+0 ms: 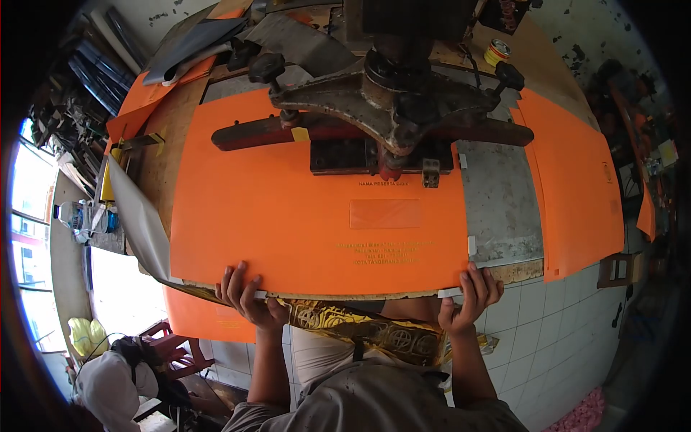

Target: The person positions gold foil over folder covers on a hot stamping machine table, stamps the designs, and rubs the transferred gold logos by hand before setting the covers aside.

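A large orange sheet (288, 216) lies flat under a dark metal press (403, 101), with a printed line and a rectangular window on it. My left hand (248, 297) rests at its front edge, fingers apart on the sheet and the thumb near a small white tab. At the front right corner my right hand (470, 297) touches the edge, fingers spread beside another white tab (450, 293). Gold patterned foil (360, 331) hangs below the table edge between my hands. Neither hand is wrapped round anything.
More orange sheets (576, 194) lie at the right, past a grey metal plate (504, 209). Grey sheeting (140, 216) droops off the left edge. A small tin (497, 52) stands at the back. At the lower left is a red stool (173, 349).
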Motion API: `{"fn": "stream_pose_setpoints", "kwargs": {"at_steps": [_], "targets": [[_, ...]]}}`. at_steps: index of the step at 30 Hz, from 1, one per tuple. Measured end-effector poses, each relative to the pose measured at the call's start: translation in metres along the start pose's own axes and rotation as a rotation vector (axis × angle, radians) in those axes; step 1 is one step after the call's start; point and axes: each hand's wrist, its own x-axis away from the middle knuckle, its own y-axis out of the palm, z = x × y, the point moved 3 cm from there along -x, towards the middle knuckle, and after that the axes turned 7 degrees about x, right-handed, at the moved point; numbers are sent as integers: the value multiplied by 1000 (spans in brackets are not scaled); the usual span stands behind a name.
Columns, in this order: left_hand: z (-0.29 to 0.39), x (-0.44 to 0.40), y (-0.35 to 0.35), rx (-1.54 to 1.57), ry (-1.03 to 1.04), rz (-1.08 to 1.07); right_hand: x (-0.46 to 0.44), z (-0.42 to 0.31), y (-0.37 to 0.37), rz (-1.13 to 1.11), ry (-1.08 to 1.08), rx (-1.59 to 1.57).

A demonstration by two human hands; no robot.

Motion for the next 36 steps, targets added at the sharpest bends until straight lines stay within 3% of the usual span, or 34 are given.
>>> {"fn": "stream_pose_setpoints", "kwargs": {"at_steps": [36], "targets": [[-5, 7, 1, -17, 1, 0, 2, 3, 4, 33, -12, -16]]}}
